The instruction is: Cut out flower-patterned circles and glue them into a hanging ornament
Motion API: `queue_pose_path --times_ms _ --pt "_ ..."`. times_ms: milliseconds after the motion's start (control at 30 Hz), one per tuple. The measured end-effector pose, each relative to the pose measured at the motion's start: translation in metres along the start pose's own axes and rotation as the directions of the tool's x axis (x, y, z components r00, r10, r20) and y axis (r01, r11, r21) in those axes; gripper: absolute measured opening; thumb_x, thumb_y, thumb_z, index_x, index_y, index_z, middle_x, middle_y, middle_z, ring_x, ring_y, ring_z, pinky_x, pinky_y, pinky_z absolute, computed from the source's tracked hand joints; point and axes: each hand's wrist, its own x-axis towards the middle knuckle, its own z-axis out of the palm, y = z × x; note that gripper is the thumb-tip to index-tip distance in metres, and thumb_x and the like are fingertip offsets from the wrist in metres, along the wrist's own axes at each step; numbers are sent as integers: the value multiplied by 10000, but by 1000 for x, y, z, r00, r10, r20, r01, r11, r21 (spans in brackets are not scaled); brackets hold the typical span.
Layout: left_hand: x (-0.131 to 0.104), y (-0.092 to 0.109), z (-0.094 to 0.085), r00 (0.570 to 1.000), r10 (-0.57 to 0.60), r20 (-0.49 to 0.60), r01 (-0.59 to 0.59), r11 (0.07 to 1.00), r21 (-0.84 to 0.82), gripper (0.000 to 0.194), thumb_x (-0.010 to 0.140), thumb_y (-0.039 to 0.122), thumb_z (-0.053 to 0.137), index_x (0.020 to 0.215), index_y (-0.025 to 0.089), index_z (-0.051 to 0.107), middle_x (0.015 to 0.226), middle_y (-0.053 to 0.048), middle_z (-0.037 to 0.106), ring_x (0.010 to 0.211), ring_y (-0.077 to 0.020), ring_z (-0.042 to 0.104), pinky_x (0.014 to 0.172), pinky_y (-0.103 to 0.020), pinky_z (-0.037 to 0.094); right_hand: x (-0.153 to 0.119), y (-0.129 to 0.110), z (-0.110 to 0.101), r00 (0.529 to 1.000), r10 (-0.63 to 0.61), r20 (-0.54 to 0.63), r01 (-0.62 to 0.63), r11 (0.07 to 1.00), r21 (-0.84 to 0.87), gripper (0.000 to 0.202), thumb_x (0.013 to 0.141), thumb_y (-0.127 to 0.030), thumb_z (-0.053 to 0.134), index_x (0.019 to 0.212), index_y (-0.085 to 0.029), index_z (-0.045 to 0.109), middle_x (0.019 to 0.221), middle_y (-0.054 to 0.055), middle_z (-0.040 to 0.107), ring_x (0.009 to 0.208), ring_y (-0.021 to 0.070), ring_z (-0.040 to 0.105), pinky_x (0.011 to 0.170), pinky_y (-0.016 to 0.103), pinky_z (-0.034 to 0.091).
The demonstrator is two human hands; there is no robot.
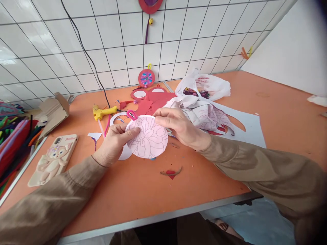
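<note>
Holding pink flower-patterned disc [149, 139] between left grip [114, 139] and right grip [181, 127]

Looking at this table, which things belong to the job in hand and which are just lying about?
In the job:
pink disc and its loop, held in the left hand, right hand at its edge
probably the glue gun, red paper

Lying about, it seems:
phone
cardboard
red scrap

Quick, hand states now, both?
Left hand: closed, holding the pink petal-patterned disc by its left edge, thumb in front.
Right hand: closed, thumb and fingers pinching the disc's upper right edge.
</note>
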Motion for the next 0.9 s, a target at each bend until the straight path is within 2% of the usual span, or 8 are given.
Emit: queue_pose_path --times_ms 100,200,267,400,533,633,733,900 --pt "-2 2 1 999 -21 50 18 998 64 243 739 419 827 682 185 791 682 -67 761 590 -193 692 573 -300 553 -1 -2 2 999 -12 52 16 997 -73 216 781 -363 706 745 -175 608 691 -18 573 622 109 515 539 252 385" --pt "-3 2 3 996 -35 77 28 995 98 244 731 433 829 682 197 792 692 -58 760 598 -184 685 555 -282 539 -1 0 6 999 -21 39 26 991 -134 232 767 -300 698 646 -179 541 604 -46 497 550 82 434 491 239 314" --pt "-4 1 4 997 -35 66 28 994 106 251 737 446 826 702 200 791 702 -54 757 609 -180 682 560 -276 537 -2 3 7 1000 -21 6 22 991 -133 240 770 -281 678 618 -181 521 579 -55 467 526 73 402 475 236 289" --pt "-5 -2 4 999 -10 32 8 996 87 244 743 441 833 761 201 790 716 -40 748 631 -169 679 575 -266 535 -3 6 9 999 -10 -46 7 998 -62 226 760 -309 695 644 -183 547 593 -53 489 536 78 424 482 237 321" --pt "-5 -2 7 1000 -3 1 3 995 97 296 741 456 829 686 175 754 650 -34 711 556 -145 632 515 -252 494 -3 5 10 1000 15 9 -14 998 -62 248 770 -356 711 678 -173 570 620 -36 518 560 89 454 491 241 329" --pt "-6 -2 8 1000 -25 12 24 995 95 302 738 450 832 686 165 747 646 -37 704 555 -149 638 513 -253 494 -3 6 10 999 19 43 -14 992 -122 273 763 -367 728 672 -166 567 600 -42 484 544 81 420 476 235 294" --pt "-8 -3 8 997 -35 68 32 999 32 287 747 447 831 789 169 774 746 -54 749 641 -182 693 572 -272 535 -4 5 10 1000 8 22 -5 995 -104 283 763 -348 723 643 -168 542 592 -49 463 537 72 406 471 230 293" --pt "-19 -2 7 953 65 296 -65 998 -12 327 772 489 805 918 197 807 854 -77 780 809 -246 730 705 -330 574 -11 -3 8 998 -65 17 62 991 118 198 752 -298 716 690 -177 572 643 -39 535 561 80 472 502 237 373"
